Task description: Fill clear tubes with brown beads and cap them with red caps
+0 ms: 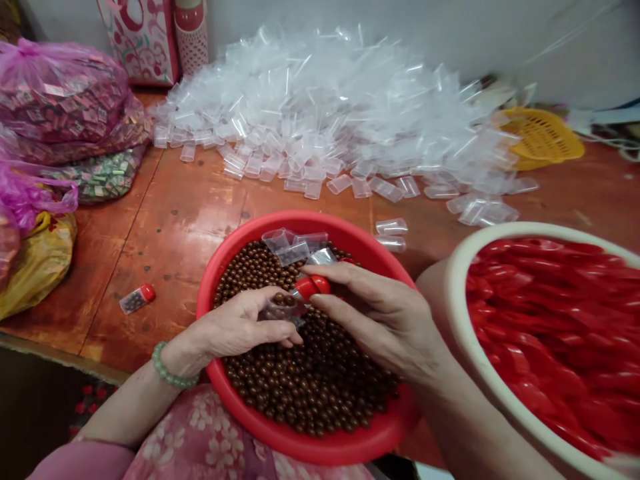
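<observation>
Over a red basin of shiny brown balls, my left hand is closed around a small clear plastic container. A few brown balls show at its mouth. My right hand pinches a red cap between thumb and fingers, close beside the left hand. Whether that cap touches a container is partly hidden by the fingers. Several clear containers lie on the balls at the basin's far side.
Clear containers form a big heap along the wall. A white tub of red caps stands at right. One capped, filled container lies left. Filled bags and a yellow basket are farther out.
</observation>
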A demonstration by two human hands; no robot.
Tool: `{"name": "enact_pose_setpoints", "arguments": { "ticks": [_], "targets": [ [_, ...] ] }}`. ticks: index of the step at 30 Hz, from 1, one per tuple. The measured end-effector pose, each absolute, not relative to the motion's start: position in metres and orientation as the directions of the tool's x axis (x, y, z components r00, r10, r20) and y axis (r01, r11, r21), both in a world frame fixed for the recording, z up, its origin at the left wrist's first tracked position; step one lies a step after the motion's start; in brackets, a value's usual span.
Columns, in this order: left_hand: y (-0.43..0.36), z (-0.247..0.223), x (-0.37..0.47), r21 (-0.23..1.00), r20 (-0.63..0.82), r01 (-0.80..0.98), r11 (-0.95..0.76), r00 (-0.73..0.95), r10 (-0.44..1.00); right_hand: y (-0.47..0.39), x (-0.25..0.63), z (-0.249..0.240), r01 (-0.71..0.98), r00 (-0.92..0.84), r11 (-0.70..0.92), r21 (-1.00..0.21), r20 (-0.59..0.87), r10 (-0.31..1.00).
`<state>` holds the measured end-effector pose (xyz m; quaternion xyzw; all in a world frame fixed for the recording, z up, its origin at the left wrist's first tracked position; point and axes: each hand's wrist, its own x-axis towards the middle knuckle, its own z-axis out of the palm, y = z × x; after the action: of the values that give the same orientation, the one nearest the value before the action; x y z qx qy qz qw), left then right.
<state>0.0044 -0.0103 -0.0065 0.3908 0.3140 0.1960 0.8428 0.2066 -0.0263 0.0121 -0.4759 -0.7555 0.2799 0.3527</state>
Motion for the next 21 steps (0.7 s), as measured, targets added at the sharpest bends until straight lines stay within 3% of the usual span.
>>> {"name": "enact_pose_setpoints", "arguments": {
  "ticks": [11, 16, 21],
  "targets": [
    [-0.012, -0.012, 0.004, 0.73, -0.363, -0.146, 0.667, 0.744, 0.56, -0.017, 0.201, 0.016, 0.489, -0.437, 0.531, -0.692, 0.332, 0.836],
    [-0.011, -0.01, 0.003, 0.718, -0.377, -0.222, 0.659, 0.672, 0.637, -0.022, 0.216, 0.016, 0.535, -0.438, 0.506, -0.676, 0.291, 0.851],
    [-0.009, -0.008, 0.002, 0.733, -0.401, -0.179, 0.656, 0.665, 0.63, -0.025, 0.219, 0.02, 0.564, -0.385, 0.466, -0.681, 0.282, 0.879]
  ]
}}
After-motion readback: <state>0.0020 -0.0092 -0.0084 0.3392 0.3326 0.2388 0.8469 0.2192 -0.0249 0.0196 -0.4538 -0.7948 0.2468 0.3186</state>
